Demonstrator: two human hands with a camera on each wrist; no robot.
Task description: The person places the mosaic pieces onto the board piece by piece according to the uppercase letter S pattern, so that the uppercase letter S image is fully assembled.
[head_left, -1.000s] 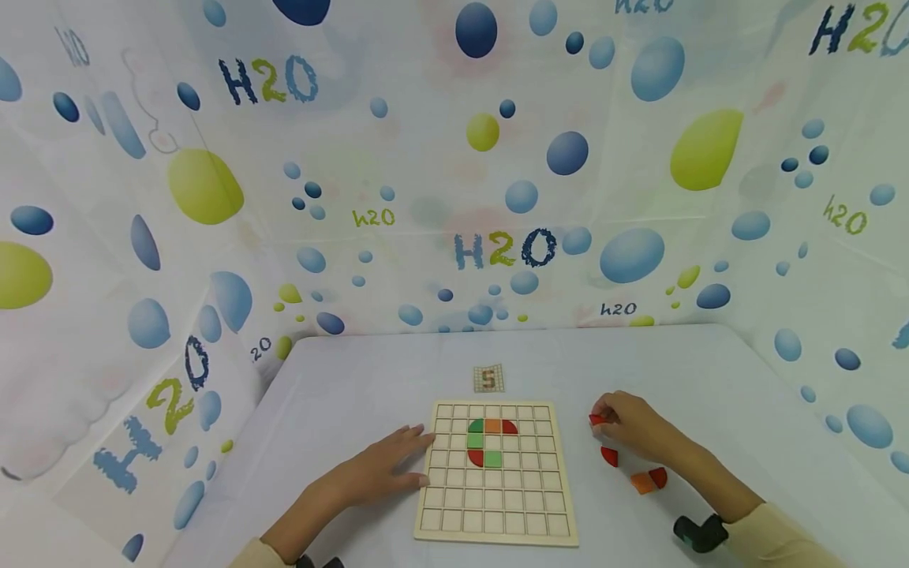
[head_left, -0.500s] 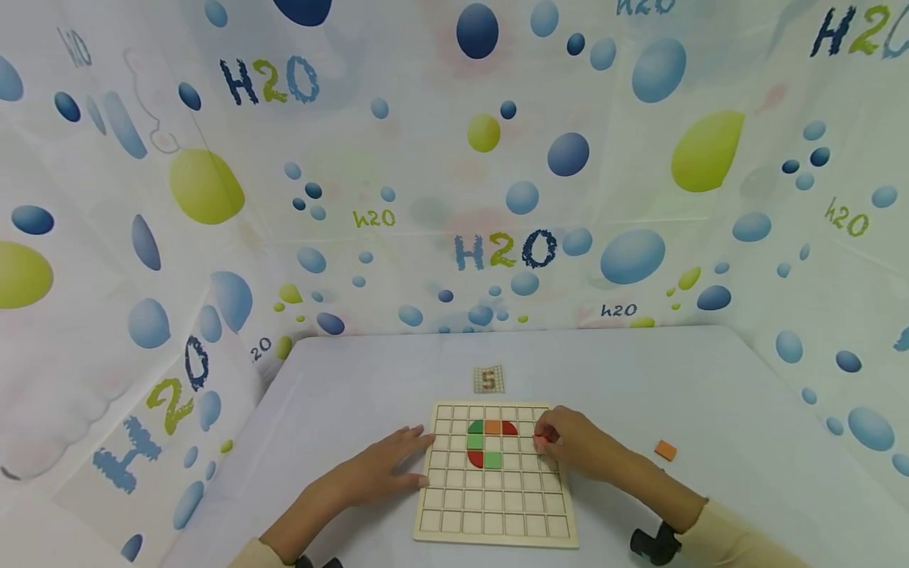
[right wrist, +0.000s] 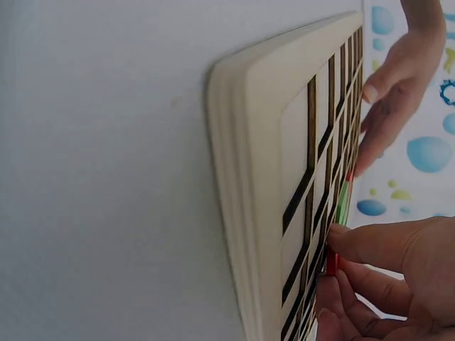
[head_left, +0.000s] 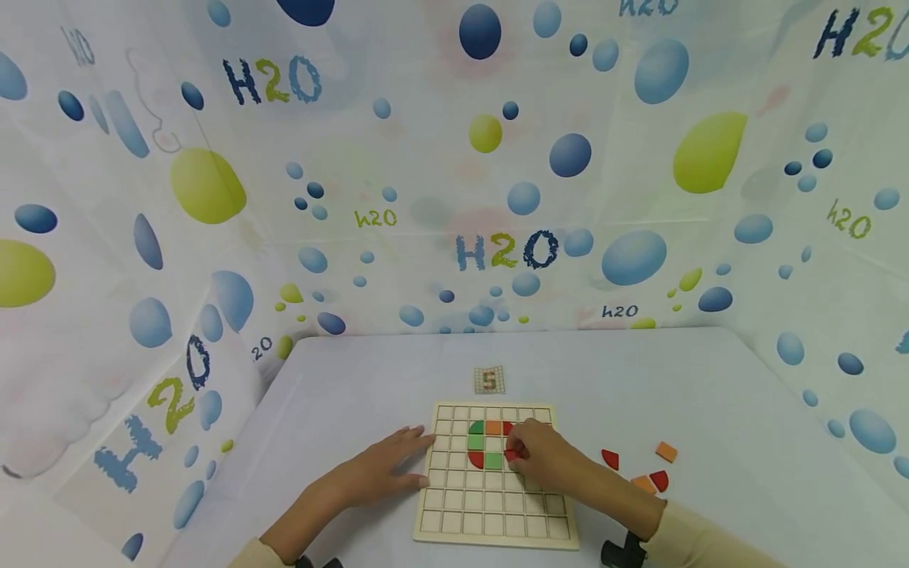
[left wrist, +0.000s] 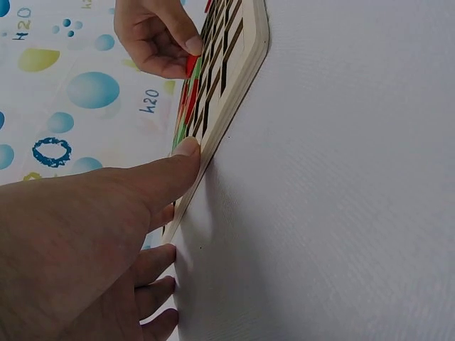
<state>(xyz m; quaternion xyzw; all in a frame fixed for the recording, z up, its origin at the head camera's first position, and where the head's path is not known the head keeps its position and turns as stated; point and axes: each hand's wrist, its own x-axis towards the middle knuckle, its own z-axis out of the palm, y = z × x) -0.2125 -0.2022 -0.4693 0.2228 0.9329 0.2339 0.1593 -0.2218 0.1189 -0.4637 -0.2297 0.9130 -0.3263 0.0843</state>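
Done: six coloured pieces (head_left: 476, 442) sat in board (head_left: 473, 523) | right hand (head_left: 545, 456) pinched red piece (head_left: 511, 455) over it, seating unclear | left hand (head_left: 383, 467), relaxed, touched its edge, grasping nothing | remaining: four loose pieces (head_left: 666, 452) lay right of board | head view alone showed these and card (head_left: 489, 380); right-wrist view bared the pinch edge-on

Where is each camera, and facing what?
Head: worn there, facing forward and down at the wooden grid board; left hand, right hand and forearms show.
Left wrist: worn there, facing the left hand at the board's edge.
Right wrist: worn there, facing the right hand pinching a red tile.
Both wrist views share board and hands.
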